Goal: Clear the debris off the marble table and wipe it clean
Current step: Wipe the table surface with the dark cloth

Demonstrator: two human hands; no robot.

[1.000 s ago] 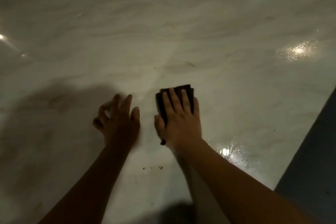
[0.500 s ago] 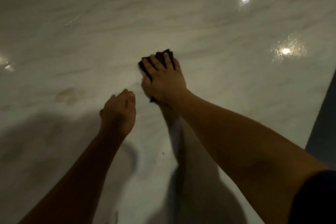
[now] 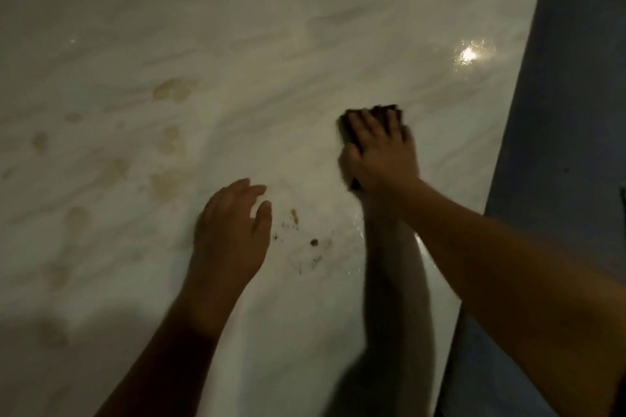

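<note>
Where the polished, grey-veined marble table (image 3: 271,27) catches two glossy reflections at upper right, a dark, roughly rectangular cloth (image 3: 386,109) lies flat at centre right. The right hand (image 3: 382,155) presses it palm-down, fingers extended and slightly spread, not curled round it. The left hand (image 3: 230,233), at lower centre, is palm-down with relaxed fingers, holding nothing. Between the forearms, small brown crumbs (image 3: 314,242) dot the slab, and pale tan blotchy stains (image 3: 172,89) cover the left half. A dull blue-grey floor (image 3: 569,111) borders the right edge.
</note>
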